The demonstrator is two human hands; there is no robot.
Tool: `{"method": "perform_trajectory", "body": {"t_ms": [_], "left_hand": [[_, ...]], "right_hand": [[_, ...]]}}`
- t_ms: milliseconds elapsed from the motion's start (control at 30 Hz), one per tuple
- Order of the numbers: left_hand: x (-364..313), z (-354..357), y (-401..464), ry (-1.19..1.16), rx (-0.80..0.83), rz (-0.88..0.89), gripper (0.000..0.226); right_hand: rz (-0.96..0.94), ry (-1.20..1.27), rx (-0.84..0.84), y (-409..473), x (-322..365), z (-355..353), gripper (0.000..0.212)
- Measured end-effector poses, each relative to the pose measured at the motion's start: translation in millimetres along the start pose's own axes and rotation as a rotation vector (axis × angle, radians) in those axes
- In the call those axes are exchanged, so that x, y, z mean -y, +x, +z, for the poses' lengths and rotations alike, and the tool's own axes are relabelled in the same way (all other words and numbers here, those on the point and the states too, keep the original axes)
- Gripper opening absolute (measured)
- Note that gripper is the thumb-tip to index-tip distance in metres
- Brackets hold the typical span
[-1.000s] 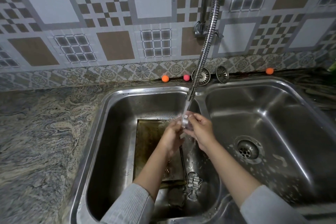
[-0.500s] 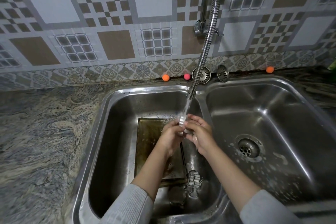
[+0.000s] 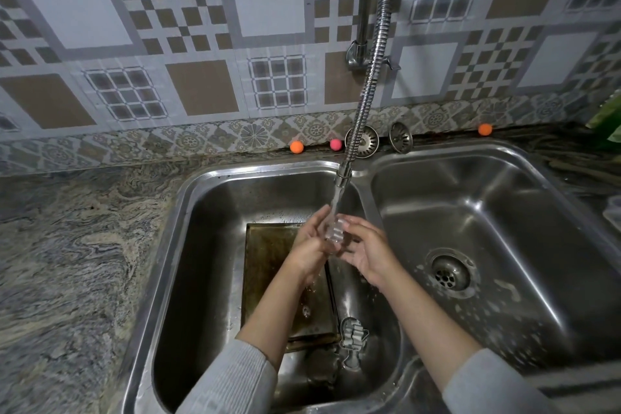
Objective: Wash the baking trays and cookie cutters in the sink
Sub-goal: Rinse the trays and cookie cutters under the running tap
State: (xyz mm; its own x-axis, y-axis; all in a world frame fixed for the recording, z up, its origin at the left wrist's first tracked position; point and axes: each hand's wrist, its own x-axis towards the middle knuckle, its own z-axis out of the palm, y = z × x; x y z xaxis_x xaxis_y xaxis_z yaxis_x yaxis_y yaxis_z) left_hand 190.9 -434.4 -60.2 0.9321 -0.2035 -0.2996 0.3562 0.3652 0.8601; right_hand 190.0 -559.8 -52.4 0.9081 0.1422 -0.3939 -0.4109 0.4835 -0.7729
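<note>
Under the running tap, my left hand (image 3: 311,245) and my right hand (image 3: 364,250) hold a small metal cookie cutter (image 3: 334,230) between them, over the left sink basin (image 3: 201,245). Water from the flexible faucet hose (image 3: 368,84) falls straight onto the cutter. A stained, brownish baking tray (image 3: 265,265) lies flat on the basin floor beneath my left forearm. Another metal cookie cutter (image 3: 353,334) lies on the basin floor just right of the tray's near corner.
The right basin (image 3: 524,212) holds soap suds around its drain (image 3: 448,274). Two metal strainers (image 3: 400,137) and small orange and pink balls (image 3: 296,147) sit on the ledge behind the sink. A marbled stone counter (image 3: 74,262) spreads to the left.
My hands have turned the cutter under the stream; my left fingers have spread upward and my right hand has dropped slightly lower.
</note>
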Motion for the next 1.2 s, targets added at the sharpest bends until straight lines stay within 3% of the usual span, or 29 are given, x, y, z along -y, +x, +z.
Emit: {"method": "perform_trajectory", "body": {"t_ms": [300, 533, 700, 833, 933, 1067, 1200], "left_hand": [[-4, -15, -12, 0.399, -0.107, 0.135, 0.086], [7, -21, -18, 0.525, -0.047, 0.131, 0.104], [20, -11, -17, 0.472, -0.032, 0.096, 0.084], [34, -9, -21, 0.556, -0.130, 0.051, 0.054], [42, -9, -23, 0.612, -0.165, 0.004, 0.035], [60, -19, -21, 0.778, -0.137, -0.089, 0.027], [74, -27, -23, 0.925, -0.083, -0.160, 0.018]], "right_hand": [[0.056, 0.049, 0.071, 4, -17, 22, 0.019], [0.059, -0.370, 0.012, -3, -8, 18, 0.015], [-0.054, -0.641, -0.032, -21, 44, 1, 0.016], [-0.034, -0.794, -0.027, -40, 87, -43, 0.019], [0.132, -0.997, -0.074, -48, 90, -94, 0.021], [0.505, -1.408, -0.087, -49, 62, -148, 0.021], [0.716, -1.480, -0.071, -46, 21, -182, 0.019]]}}
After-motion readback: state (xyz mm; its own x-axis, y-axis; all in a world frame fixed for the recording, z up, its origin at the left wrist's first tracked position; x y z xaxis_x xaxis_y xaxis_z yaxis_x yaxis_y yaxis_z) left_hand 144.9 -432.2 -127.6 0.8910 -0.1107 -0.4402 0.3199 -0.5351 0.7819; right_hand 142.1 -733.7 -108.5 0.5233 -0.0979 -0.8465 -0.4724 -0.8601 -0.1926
